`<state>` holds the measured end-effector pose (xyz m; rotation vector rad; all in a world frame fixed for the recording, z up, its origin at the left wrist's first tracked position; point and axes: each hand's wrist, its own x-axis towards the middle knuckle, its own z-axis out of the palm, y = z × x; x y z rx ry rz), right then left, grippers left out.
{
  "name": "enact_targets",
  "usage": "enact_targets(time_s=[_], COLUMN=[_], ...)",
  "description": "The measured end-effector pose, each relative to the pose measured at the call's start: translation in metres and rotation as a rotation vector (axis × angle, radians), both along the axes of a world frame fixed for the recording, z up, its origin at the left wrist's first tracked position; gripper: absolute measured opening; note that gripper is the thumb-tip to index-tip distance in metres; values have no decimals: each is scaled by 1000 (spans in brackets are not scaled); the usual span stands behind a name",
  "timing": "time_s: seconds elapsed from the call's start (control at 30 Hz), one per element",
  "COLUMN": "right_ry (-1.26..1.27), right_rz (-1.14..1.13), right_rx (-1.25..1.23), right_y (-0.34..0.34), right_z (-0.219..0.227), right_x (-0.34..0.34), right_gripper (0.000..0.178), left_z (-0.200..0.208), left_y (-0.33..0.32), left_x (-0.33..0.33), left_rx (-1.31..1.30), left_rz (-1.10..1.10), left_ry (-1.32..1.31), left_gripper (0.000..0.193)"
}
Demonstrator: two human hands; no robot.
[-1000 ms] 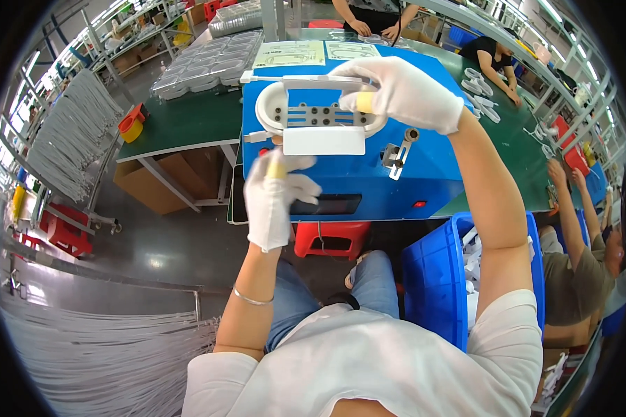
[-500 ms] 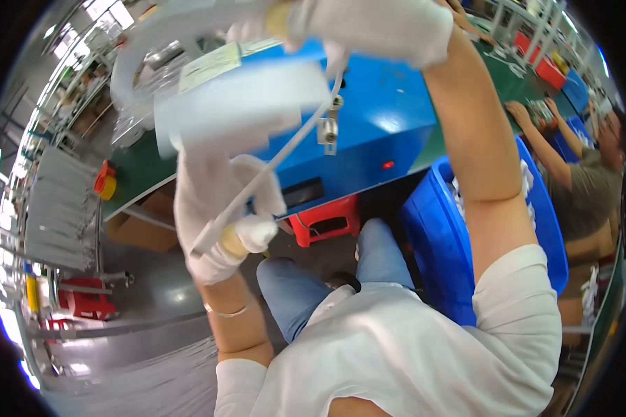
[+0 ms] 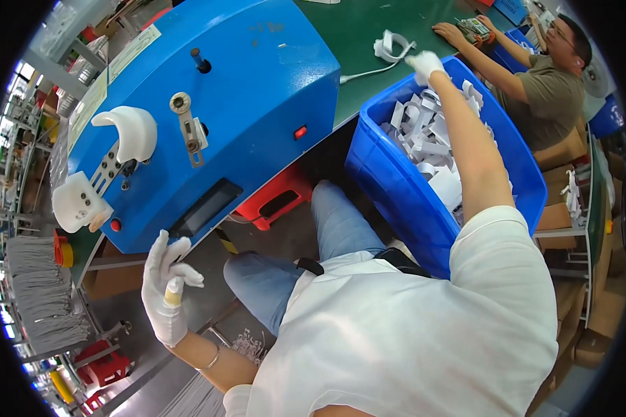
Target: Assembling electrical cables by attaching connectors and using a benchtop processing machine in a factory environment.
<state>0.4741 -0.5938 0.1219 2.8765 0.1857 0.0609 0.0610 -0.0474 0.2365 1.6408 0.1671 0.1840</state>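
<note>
My left hand (image 3: pixel 165 292), in a white glove with yellow tape on one finger, is raised in front of the blue machine (image 3: pixel 257 90). Its fingers are apart and hold nothing. My right hand (image 3: pixel 425 65), also gloved, is stretched over the far rim of a blue bin (image 3: pixel 410 215). Its small, partly bent fingers point left, with nothing visible in them. Beside it, on the green table (image 3: pixel 358 24), lies a coiled white cable (image 3: pixel 394 48), apart from the hand. Two curved white holders (image 3: pixel 138 135) on a slotted metal arm stand at the machine's left.
Many white plastic and paper scraps (image 3: pixel 424 132) fill the bin. A red stool (image 3: pixel 275 198) stands under the table. At the right a co-worker (image 3: pixel 556 90) handles a small part on the table. Bundled grey cables (image 3: pixel 45 299) hang at the left.
The white cable that was held up between my hands now lies coiled on the table. My right hand has moved right to the bin; my left has come down empty. The view has turned.
</note>
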Motion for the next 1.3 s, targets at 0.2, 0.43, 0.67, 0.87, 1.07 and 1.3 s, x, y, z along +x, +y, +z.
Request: enact_targets(time_s=[0.2, 0.43, 0.67, 0.87, 1.07, 1.3], right_ry=[168, 161, 261, -289, -169, 134], right_rz=[-539, 361, 1000, 1418, 1174, 932], right_rx=[307, 20, 826, 1024, 1382, 1662], right_y=[21, 19, 228, 304, 367, 386], right_z=[-63, 58, 243, 277, 214, 205], right_x=[-84, -67, -192, -235, -216, -225], right_gripper=[43, 18, 12, 19, 36, 36], left_z=[5, 38, 77, 88, 105, 96], left_y=[-13, -25, -114, -88, -18, 2], left_x=[6, 26, 80, 74, 66, 63], left_rx=[87, 111, 322, 425, 588, 362], left_rz=[-32, -12, 14, 421, 864, 792], left_ry=[24, -151, -389, -853, -767, -552], left_gripper=[87, 46, 54, 31, 16, 19])
